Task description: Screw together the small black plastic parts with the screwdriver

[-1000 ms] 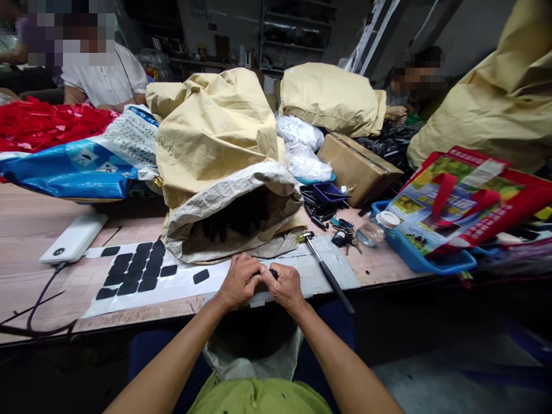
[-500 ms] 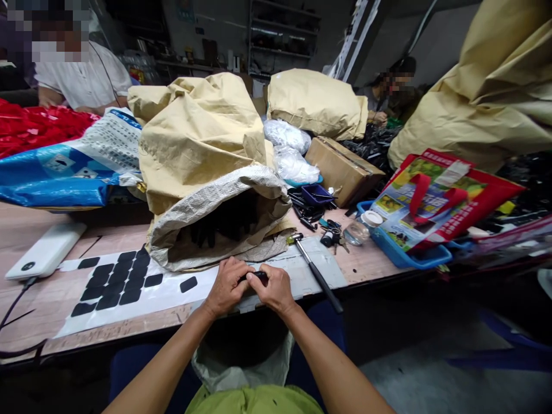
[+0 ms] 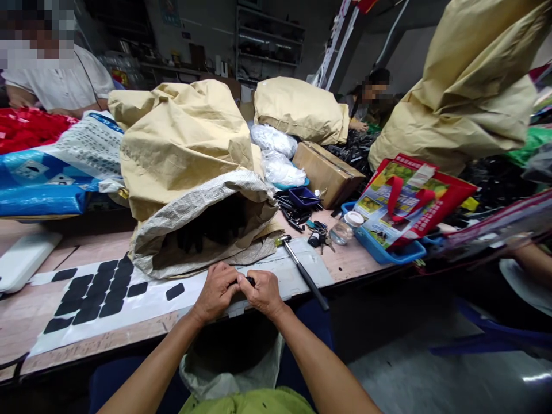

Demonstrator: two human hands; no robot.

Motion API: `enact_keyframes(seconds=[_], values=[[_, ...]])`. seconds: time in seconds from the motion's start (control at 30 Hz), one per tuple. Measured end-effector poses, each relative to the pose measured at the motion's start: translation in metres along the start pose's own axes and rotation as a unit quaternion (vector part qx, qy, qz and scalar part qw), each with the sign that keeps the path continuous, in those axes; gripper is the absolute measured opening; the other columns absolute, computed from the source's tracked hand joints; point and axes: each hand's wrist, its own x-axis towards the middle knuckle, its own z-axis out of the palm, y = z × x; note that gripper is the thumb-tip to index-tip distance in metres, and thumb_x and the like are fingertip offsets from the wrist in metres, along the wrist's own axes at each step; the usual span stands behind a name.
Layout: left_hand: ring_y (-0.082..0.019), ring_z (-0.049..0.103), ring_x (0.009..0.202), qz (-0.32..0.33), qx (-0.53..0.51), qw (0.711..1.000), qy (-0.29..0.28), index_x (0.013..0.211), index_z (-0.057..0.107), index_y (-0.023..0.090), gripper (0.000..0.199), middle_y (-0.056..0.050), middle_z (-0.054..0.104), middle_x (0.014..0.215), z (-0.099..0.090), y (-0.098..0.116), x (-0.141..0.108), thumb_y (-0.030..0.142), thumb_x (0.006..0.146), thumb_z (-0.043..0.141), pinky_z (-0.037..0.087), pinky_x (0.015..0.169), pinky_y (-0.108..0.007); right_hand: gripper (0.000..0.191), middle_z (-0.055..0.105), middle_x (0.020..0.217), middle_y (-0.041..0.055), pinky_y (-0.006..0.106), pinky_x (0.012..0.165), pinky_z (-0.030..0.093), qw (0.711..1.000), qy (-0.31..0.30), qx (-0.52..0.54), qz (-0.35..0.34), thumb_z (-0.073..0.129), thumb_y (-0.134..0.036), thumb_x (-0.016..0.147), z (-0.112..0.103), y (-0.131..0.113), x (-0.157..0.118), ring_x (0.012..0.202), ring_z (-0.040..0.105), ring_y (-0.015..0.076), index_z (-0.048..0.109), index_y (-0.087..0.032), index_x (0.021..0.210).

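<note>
Both hands meet at the table's front edge, before the mouth of a large sack. My left hand (image 3: 218, 292) is closed on a small black piece (image 3: 250, 280), mostly hidden by fingers, so its kind does not show. My right hand (image 3: 263, 291) pinches the same piece, thumb on top. Just behind them the sack (image 3: 149, 253) gapes open with dark items (image 3: 207, 230) inside. A hammer (image 3: 304, 273) with a black grip lies to the right of my right hand. To the left, several black rounded patches (image 3: 90, 296) lie on a white sheet (image 3: 155, 302).
A white power bank (image 3: 28, 261) lies far left. Keys (image 3: 328, 244), a clear jar (image 3: 340, 231) and a blue basket (image 3: 401, 255) holding a red bag (image 3: 399, 201) stand right. Behind are a cardboard box (image 3: 325, 169) and stuffed sacks (image 3: 302, 109). A white-lined bag (image 3: 228, 376) hangs open below the table edge. Other people sit around.
The view has swung a little to the right, so the table things appear shifted left. My hands stay together on the black piece, which now shows less between the fingers.
</note>
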Motion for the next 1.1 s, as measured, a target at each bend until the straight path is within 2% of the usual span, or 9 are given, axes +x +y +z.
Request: enact_keyframes(seconds=[0.13, 0.23, 0.37, 0.5, 0.9, 1.1], values=[[-0.024, 0.053, 0.090, -0.005, -0.010, 1.000, 0.026, 0.092, 0.071, 0.022, 0.019, -0.003, 0.068, 0.082, 0.000, 0.001, -0.001, 0.030, 0.096, 0.054, 0.035, 0.088, -0.042, 0.049, 0.049, 0.054, -0.0030, 0.025, 0.058, 0.023, 1.000, -0.003, 0.003, 0.012, 0.054, -0.055, 0.092, -0.005, -0.004, 0.001, 0.055, 0.042, 0.0097, 0.050, -0.020, 0.059], [-0.025, 0.054, 0.094, -0.016, -0.020, 0.999, 0.046, 0.099, 0.072, 0.022, 0.017, -0.004, 0.071, 0.087, 0.000, 0.008, -0.006, 0.026, 0.093, 0.057, 0.036, 0.090, -0.042, 0.043, 0.049, 0.057, -0.0035, 0.024, 0.059, 0.026, 0.999, -0.009, 0.036, -0.005, 0.060, -0.054, 0.087, -0.011, -0.005, -0.001, 0.056, 0.042, 0.0098, 0.050, -0.021, 0.062], [-0.025, 0.054, 0.094, -0.060, -0.023, 0.997, 0.053, 0.099, 0.072, 0.023, 0.014, -0.005, 0.070, 0.087, -0.002, 0.020, -0.018, 0.030, 0.090, 0.063, 0.037, 0.089, -0.042, 0.037, 0.048, 0.060, -0.0043, 0.023, 0.059, 0.028, 0.995, -0.034, 0.085, -0.033, 0.063, -0.052, 0.083, -0.017, -0.004, -0.002, 0.058, 0.041, 0.0104, 0.051, -0.021, 0.066], [-0.025, 0.054, 0.094, -0.090, -0.034, 0.993, 0.065, 0.097, 0.071, 0.022, 0.013, -0.004, 0.068, 0.087, -0.003, 0.022, -0.025, 0.032, 0.089, 0.066, 0.038, 0.088, -0.041, 0.035, 0.049, 0.062, -0.0042, 0.023, 0.060, 0.028, 0.991, -0.069, 0.103, -0.057, 0.064, -0.051, 0.082, -0.021, -0.002, -0.001, 0.060, 0.043, 0.0110, 0.053, -0.021, 0.070], [-0.024, 0.053, 0.091, -0.074, -0.045, 0.995, 0.057, 0.093, 0.072, 0.022, 0.014, -0.004, 0.068, 0.083, -0.004, 0.017, -0.025, 0.035, 0.089, 0.067, 0.038, 0.087, -0.041, 0.030, 0.060, 0.072, -0.0003, 0.025, 0.068, 0.032, 0.989, -0.073, 0.038, -0.121, 0.062, -0.050, 0.088, -0.017, 0.002, -0.005, 0.071, 0.053, 0.0149, 0.060, -0.021, 0.080], [-0.025, 0.053, 0.092, -0.067, -0.074, 0.994, 0.043, 0.096, 0.076, 0.024, 0.022, -0.004, 0.070, 0.082, -0.006, 0.020, -0.024, 0.040, 0.094, 0.061, 0.036, 0.091, -0.044, 0.041, 0.054, 0.061, -0.0005, 0.026, 0.064, 0.031, 0.991, -0.065, 0.035, -0.115, 0.057, -0.052, 0.092, -0.015, -0.003, -0.005, 0.063, 0.048, 0.0131, 0.055, -0.021, 0.065]])
